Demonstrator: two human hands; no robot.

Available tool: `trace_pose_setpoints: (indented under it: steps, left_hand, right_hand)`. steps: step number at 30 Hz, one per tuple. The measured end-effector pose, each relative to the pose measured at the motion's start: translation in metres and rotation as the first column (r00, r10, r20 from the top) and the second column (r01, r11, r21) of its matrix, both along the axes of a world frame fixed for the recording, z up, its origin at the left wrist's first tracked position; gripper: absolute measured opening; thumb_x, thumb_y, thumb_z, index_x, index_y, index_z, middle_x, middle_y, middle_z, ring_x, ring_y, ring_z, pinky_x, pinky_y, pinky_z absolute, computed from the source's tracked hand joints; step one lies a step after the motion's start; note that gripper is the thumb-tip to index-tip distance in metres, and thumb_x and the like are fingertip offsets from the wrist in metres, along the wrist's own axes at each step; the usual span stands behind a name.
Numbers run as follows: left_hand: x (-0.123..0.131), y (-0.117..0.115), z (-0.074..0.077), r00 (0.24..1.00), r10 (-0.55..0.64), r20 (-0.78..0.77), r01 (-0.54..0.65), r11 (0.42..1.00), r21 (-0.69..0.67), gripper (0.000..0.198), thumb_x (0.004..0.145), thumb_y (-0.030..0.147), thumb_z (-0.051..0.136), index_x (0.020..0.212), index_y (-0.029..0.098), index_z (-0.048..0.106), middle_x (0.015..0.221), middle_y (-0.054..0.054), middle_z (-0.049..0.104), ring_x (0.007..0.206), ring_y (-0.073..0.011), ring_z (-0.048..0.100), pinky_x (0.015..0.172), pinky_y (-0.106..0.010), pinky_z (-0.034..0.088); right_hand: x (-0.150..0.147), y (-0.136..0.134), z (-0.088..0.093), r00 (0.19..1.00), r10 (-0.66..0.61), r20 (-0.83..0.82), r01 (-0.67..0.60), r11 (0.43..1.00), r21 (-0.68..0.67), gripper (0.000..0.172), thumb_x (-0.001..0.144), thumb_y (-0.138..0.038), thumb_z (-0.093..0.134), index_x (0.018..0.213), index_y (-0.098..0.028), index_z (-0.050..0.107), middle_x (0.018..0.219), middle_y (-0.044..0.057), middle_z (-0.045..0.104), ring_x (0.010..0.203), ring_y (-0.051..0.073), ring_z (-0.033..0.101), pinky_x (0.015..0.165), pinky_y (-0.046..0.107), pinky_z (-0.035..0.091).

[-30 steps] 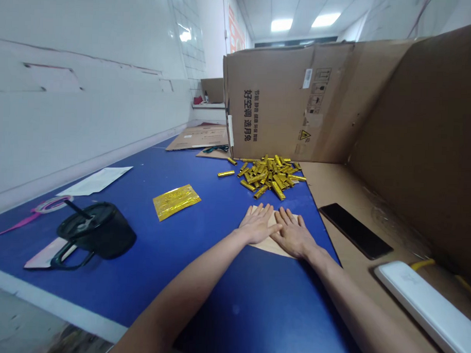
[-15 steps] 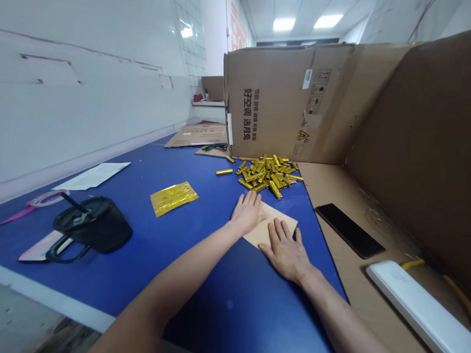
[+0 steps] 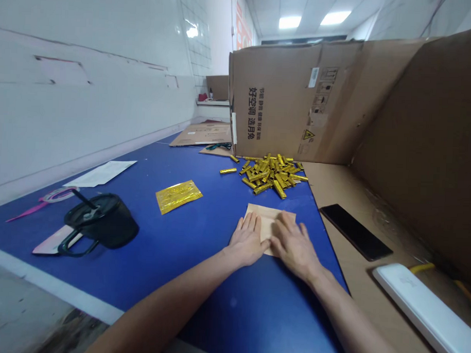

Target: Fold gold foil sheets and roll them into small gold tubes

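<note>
Fingers of the left hand lie flat and nearly together on the left part of a tan paper sheet. The right hand's fingers are bent over the sheet's right part — whether they pinch it, I cannot tell. The sheet lies under both sets of fingertips, on the blue tabletop. Beyond the fingers sits a pile of gold tubes; left of them, a flat gold piece, then — farther left — a dark mug. Right of the fingers lies a black slab.
</note>
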State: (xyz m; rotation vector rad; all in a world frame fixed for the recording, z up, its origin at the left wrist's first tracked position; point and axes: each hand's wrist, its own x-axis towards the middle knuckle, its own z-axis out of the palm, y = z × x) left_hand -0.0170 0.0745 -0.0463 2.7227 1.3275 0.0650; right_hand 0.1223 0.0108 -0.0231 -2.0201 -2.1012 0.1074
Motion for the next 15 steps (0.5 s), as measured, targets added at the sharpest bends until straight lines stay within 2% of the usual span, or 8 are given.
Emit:
trace_pose_setpoints:
  steps: [2, 4, 5, 7, 10, 13, 15]
  left_hand:
    - [0.000, 0.000, 0.000, 0.999, -0.041, -0.030, 0.040, 0.999, -0.023, 0.066, 0.083, 0.047, 0.025, 0.135, 0.007, 0.017, 0.142, -0.014, 0.010, 0.130, -0.0262, 0.002, 0.104, -0.043, 0.008]
    - [-0.002, 0.002, -0.001, 0.996, -0.083, -0.043, 0.082, 0.996, -0.038, 0.063, 0.083, 0.044, 0.026, 0.135, 0.009, 0.017, 0.142, -0.013, 0.009, 0.130, -0.0255, 0.001, 0.104, -0.044, 0.008]
    - [-0.003, 0.003, -0.001, 0.995, -0.095, -0.039, 0.094, 0.995, -0.039, 0.064, 0.083, 0.045, 0.025, 0.135, 0.009, 0.017, 0.142, -0.012, 0.009, 0.130, -0.0251, 0.000, 0.104, -0.044, 0.007]
    - [-0.006, 0.006, 0.000, 0.994, -0.107, -0.025, 0.106, 0.993, -0.043, 0.068, 0.083, 0.051, 0.023, 0.136, 0.008, 0.014, 0.143, -0.012, 0.009, 0.131, -0.0239, -0.002, 0.104, -0.044, 0.006]
    - [-0.010, 0.012, 0.004, 0.989, -0.150, -0.015, 0.148, 0.986, -0.078, 0.076, 0.080, 0.061, 0.018, 0.137, 0.011, 0.009, 0.143, -0.011, 0.004, 0.131, -0.0225, -0.005, 0.104, -0.045, 0.002]
    - [-0.016, 0.022, 0.011, 0.974, -0.227, -0.010, 0.224, 0.966, -0.132, 0.078, 0.079, 0.065, 0.018, 0.137, 0.016, 0.005, 0.143, -0.009, 0.000, 0.130, -0.0215, -0.006, 0.103, -0.047, 0.000]
    - [-0.021, 0.032, 0.016, 0.962, -0.274, -0.011, 0.268, 0.948, -0.174, 0.075, 0.078, 0.065, 0.022, 0.137, 0.023, 0.004, 0.143, -0.005, -0.001, 0.130, -0.0225, -0.005, 0.101, -0.050, 0.000]
  right_hand:
    - [-0.014, -0.005, -0.002, 0.971, 0.219, -0.092, -0.222, 0.975, -0.023, 0.058, 0.085, -0.044, 0.027, 0.135, -0.016, 0.023, 0.143, 0.008, 0.015, 0.131, 0.019, 0.007, 0.103, 0.043, 0.014]
    - [-0.020, -0.006, -0.006, 0.947, 0.291, -0.138, -0.301, 0.952, -0.060, 0.065, 0.084, -0.048, 0.026, 0.138, -0.015, 0.009, 0.144, 0.008, 0.008, 0.131, 0.019, 0.005, 0.103, 0.042, 0.014]
    - [-0.019, -0.006, -0.009, 0.947, 0.292, -0.135, -0.305, 0.948, -0.088, 0.066, 0.084, -0.049, 0.025, 0.138, -0.014, 0.008, 0.144, 0.008, 0.008, 0.131, 0.019, 0.005, 0.104, 0.042, 0.012]
    - [-0.011, -0.002, -0.012, 0.970, 0.227, -0.088, -0.237, 0.962, -0.138, 0.065, 0.085, -0.050, 0.021, 0.137, -0.011, 0.014, 0.143, 0.010, 0.013, 0.131, 0.020, 0.006, 0.104, 0.042, 0.010]
    - [0.007, 0.004, -0.015, 0.998, 0.054, 0.025, -0.049, 0.986, -0.162, 0.066, 0.085, -0.052, 0.017, 0.135, -0.009, 0.023, 0.142, 0.012, 0.017, 0.130, 0.023, 0.008, 0.102, 0.047, 0.010]
    - [0.018, 0.006, -0.015, 0.988, -0.080, 0.128, 0.097, 0.987, -0.127, 0.064, 0.084, -0.052, 0.022, 0.133, -0.010, 0.027, 0.141, 0.014, 0.022, 0.129, 0.029, 0.015, 0.098, 0.055, 0.011]
    - [0.016, 0.005, -0.012, 0.977, -0.111, 0.185, 0.127, 0.989, -0.081, 0.062, 0.083, -0.051, 0.027, 0.130, -0.009, 0.034, 0.138, 0.016, 0.029, 0.125, 0.033, 0.021, 0.095, 0.058, 0.011]
